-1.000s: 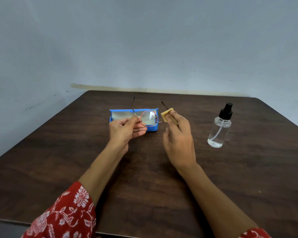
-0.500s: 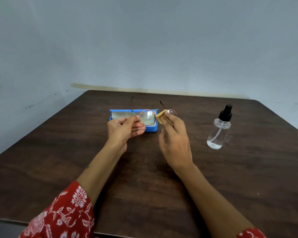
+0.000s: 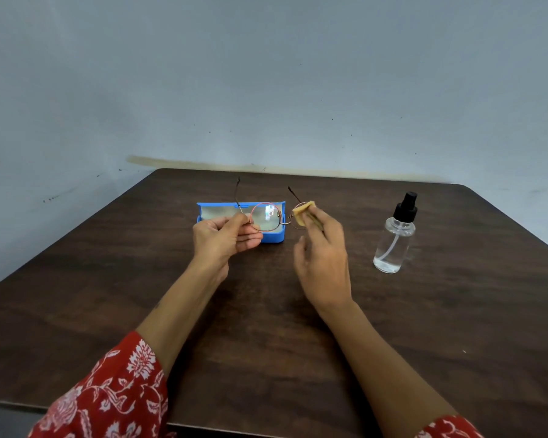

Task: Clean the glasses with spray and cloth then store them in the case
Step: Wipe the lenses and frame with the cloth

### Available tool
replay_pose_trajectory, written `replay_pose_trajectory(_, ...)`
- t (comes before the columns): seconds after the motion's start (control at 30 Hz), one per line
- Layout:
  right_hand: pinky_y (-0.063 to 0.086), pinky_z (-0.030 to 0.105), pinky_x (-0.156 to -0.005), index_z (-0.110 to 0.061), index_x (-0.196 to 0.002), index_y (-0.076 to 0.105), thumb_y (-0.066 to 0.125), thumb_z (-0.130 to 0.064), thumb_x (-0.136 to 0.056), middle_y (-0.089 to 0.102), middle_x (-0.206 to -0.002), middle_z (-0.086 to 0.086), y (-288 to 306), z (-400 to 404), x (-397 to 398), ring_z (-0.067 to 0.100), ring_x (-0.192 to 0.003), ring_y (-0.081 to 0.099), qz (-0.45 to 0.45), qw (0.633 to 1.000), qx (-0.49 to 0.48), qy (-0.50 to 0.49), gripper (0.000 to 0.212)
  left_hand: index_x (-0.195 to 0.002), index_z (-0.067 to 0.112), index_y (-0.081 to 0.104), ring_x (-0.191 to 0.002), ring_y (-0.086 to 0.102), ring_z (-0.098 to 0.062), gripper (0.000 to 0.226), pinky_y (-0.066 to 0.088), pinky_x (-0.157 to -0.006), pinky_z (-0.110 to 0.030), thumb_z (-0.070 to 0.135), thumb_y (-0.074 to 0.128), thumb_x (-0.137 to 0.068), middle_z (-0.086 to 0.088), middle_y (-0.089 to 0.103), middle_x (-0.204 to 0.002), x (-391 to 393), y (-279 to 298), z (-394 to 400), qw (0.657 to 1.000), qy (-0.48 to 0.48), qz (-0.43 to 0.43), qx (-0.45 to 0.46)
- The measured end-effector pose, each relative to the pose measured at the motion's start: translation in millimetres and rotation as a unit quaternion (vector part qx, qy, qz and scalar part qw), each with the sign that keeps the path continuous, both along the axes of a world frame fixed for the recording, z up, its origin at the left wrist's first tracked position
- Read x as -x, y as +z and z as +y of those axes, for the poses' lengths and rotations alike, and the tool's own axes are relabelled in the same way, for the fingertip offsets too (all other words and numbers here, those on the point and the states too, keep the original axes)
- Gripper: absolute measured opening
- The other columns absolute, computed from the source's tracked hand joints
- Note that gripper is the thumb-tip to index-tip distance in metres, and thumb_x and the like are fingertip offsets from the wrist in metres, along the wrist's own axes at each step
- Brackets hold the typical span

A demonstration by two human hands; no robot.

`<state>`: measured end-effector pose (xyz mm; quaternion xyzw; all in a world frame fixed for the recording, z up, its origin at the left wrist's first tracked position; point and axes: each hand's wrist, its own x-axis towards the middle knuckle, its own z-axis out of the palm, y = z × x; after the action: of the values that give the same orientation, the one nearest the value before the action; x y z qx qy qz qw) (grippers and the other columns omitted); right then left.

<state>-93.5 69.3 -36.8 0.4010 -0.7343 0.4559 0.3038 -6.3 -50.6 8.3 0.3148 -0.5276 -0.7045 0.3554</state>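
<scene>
Thin coppery wire, that was the frame of the glasses, and I had them up off the table in my left hand, grip pinched on the left hinge where the temple arm rose toward twelve o'clock. Both arms were unfolded, pointing away from me. My right hand sat at three o'clock of the left, its grip clamped on the small yellow cloth, thumb and fingertips pressing it onto the right lens, so that lens was mostly covered. The left lens was bare and caught a bright reflection. Directly behind it, at twelve o'clock, the blue case lay open on the dark wood, pale lining showing; whether my knuckles touched it, I couldn't tell. Out at three o'clock of my right hand, well apart, the clear spray bottle stood upright with its black nozzle on.
</scene>
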Motion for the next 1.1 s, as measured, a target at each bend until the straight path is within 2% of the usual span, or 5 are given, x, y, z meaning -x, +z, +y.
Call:
replay_pose_trajectory(0.3, 0.021, 0.0, -0.1, 0.005, -0.121, 0.059, 0.058, 0.01, -0.077, 0.055, -0.124, 0.018, -0.7, 1.7, 2.1, 0.02, -0.117, 0.045, 0.021, 1.0, -0.009, -0.009, 0.044, -0.076, -0.003, 0.068, -0.054, 0.069, -0.016, 0.009, 0.057, -0.053, -0.023, 0.004, 0.064, -0.082, -0.008, 0.069, -0.056, 2.1, -3.6, -1.0, 1.0, -0.001, 0.006, 0.0)
replay_pose_trajectory(0.47, 0.023, 0.002, -0.096, 0.007, -0.12, 0.058, 0.059, 0.01, -0.077, 0.055, -0.123, 0.019, -1.1, 3.0, 8.0, 0.031, -0.114, 0.052, -0.048, 0.997, 0.04, -0.04, 0.043, -0.077, -0.001, 0.069, -0.057, 0.07, -0.017, 0.008, 0.058, -0.053, -0.024, 0.004, 0.064, -0.082, -0.009, 0.07, -0.058, 2.3, -4.9, -2.4, 1.0, 0.0, -0.002, -0.002)
replay_pose_trajectory(0.7, 0.031, 0.015, -0.102, 0.005, -0.119, 0.06, 0.046, 0.001, -0.081, 0.057, -0.121, 0.018, -2.7, -0.6, 2.2, 0.027, -0.116, 0.05, 0.063, 0.998, -0.029, 0.003, 0.041, -0.079, -0.003, 0.069, -0.057, 0.07, -0.019, 0.008, 0.058, -0.054, -0.025, 0.004, 0.065, -0.081, -0.01, 0.069, -0.058, 3.5, -9.1, -3.9, 1.0, 0.001, -0.001, 0.002)
replay_pose_trajectory(0.9, 0.028, 0.006, -0.094, 0.005, -0.119, 0.06, 0.058, 0.01, -0.08, 0.055, -0.123, 0.018, -3.0, 3.6, 9.3, 0.031, -0.113, 0.054, -0.052, 0.997, 0.038, -0.037, 0.04, -0.079, 0.0, 0.069, -0.06, 0.071, -0.019, 0.006, 0.058, -0.055, -0.025, 0.005, 0.066, -0.081, -0.013, 0.071, -0.066, 3.1, -6.6, -4.2, 1.0, 0.007, -0.014, -0.002)
replay_pose_trajectory(1.1, 0.026, 0.008, -0.102, 0.005, -0.119, 0.06, 0.05, 0.003, -0.08, 0.057, -0.12, 0.018, -3.6, -0.5, 0.4, 0.021, -0.116, 0.045, 0.045, 0.999, -0.025, 0.009, 0.041, -0.075, -0.002, 0.068, -0.055, 0.069, -0.017, 0.009, 0.056, -0.051, -0.023, 0.003, 0.065, -0.081, -0.011, 0.069, -0.058, 2.3, -6.9, -1.7, 1.0, 0.001, 0.001, 0.0)
